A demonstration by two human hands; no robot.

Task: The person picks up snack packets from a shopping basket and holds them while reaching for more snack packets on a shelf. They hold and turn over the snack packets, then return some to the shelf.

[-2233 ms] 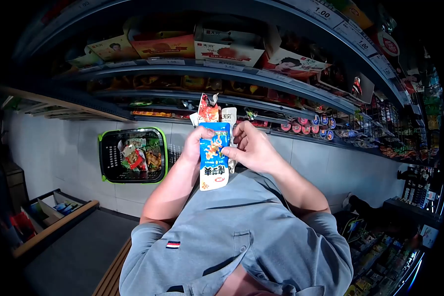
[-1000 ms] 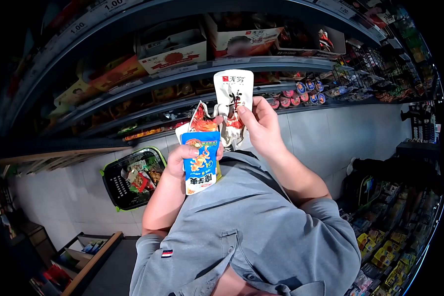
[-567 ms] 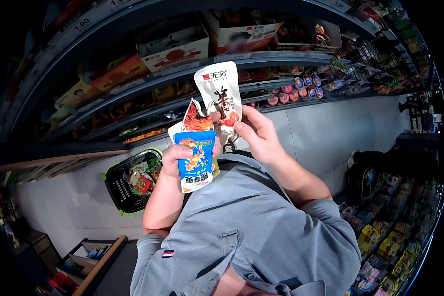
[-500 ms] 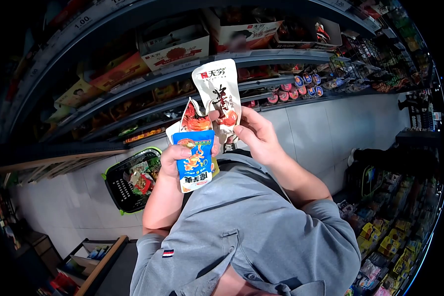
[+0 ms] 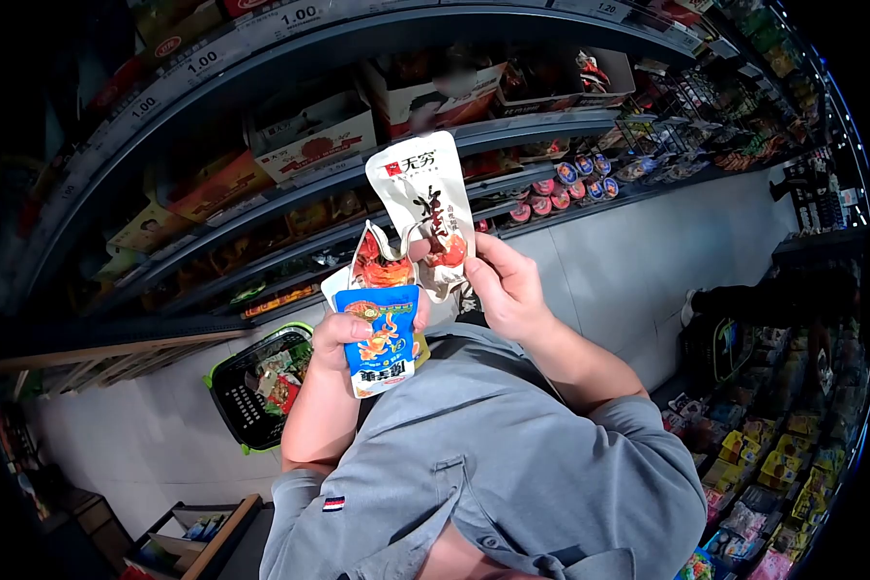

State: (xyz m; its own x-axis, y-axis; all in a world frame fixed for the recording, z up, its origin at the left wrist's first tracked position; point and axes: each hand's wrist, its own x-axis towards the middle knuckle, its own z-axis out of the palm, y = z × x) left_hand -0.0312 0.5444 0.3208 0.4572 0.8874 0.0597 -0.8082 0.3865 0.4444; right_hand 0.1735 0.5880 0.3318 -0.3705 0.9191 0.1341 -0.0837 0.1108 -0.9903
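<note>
My left hand [image 5: 336, 342] is closed round several snack packets, its thumb lying over a blue packet [image 5: 387, 360] in front. Behind that one, a packet with a red food picture [image 5: 383, 268] sticks up, with a pale edge beside it. My right hand [image 5: 512, 302] pinches the right side of a tall white snack packet [image 5: 418, 182] with red-and-black lettering. The white packet stands upright next to the left-hand bunch, and its lower part is partly hidden. Both hands are in front of my grey shirt, at chest height.
Shelves with price strips [image 5: 203, 64] and open snack boxes [image 5: 314, 145] curve across the front. A black basket with green trim [image 5: 224, 391] holding packets stands on the floor at left. More packets [image 5: 744, 449] fill a display at right, near another person's dark-clothed leg [image 5: 744, 307].
The view has shifted, so the upper price strips show more and my hands sit a little lower in it. The white packet leans slightly more left; both grips stay the same.
</note>
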